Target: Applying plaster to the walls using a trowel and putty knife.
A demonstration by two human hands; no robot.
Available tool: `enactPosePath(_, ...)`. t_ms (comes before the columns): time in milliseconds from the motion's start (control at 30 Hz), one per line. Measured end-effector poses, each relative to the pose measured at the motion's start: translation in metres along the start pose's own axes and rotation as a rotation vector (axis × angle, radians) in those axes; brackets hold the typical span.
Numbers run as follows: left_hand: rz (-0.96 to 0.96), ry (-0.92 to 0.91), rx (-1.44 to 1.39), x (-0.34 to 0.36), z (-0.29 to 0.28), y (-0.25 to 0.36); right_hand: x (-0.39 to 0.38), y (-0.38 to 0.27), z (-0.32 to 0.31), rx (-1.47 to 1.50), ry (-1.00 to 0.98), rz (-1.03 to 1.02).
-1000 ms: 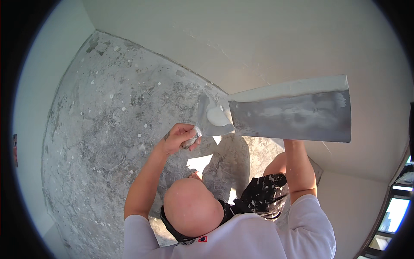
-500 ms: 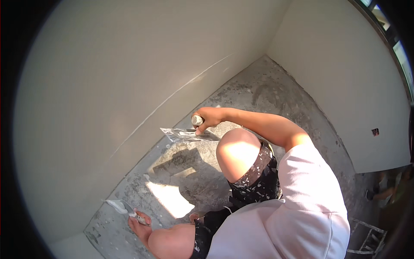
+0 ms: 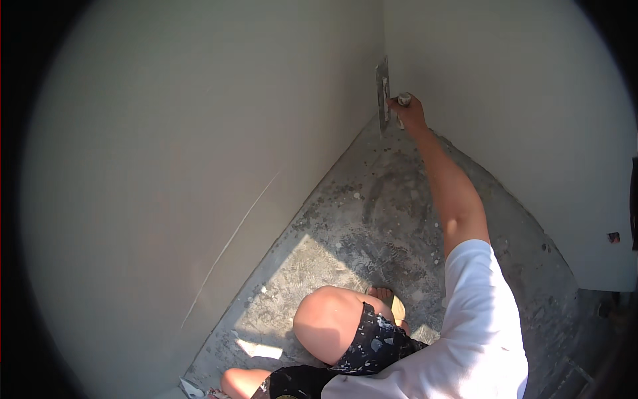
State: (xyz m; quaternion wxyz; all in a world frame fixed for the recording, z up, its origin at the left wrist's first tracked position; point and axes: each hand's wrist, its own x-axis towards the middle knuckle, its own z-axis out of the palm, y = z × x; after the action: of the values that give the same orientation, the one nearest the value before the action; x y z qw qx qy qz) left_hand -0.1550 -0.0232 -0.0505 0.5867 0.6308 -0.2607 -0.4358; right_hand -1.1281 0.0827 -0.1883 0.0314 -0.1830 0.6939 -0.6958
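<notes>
Scanning the left wall (image 3: 166,166), across to the right wall (image 3: 512,100), down over the stained floor (image 3: 399,213). Into the far corner with the long trowel (image 3: 382,93), held upright close beside the left wall, gripped by the handle in curled fingers of the right hand (image 3: 413,113)! Down at near left, a glimpse of the left hand (image 3: 216,394), next to a white-smeared blade (image 3: 191,389); can't tell whether grasping or released.
</notes>
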Motion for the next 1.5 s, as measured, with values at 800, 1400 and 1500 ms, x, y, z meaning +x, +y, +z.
enactPosePath(800, 0.004, -0.068, -0.302, 0.069, -0.126, -0.025, -0.237, -0.069, 0.223, -0.011, -0.509, -0.058)
enactPosePath(1400, -0.009, -0.06, -0.318, 0.115, -0.312, -0.107, -0.758, -0.112, 0.599, 0.076, -0.707, -0.112)
enactPosePath(1500, 0.029, -0.023, -0.337, 0.1, -0.331, -0.111, -0.823, -0.144, 0.665, 0.134, -0.681, -0.177)
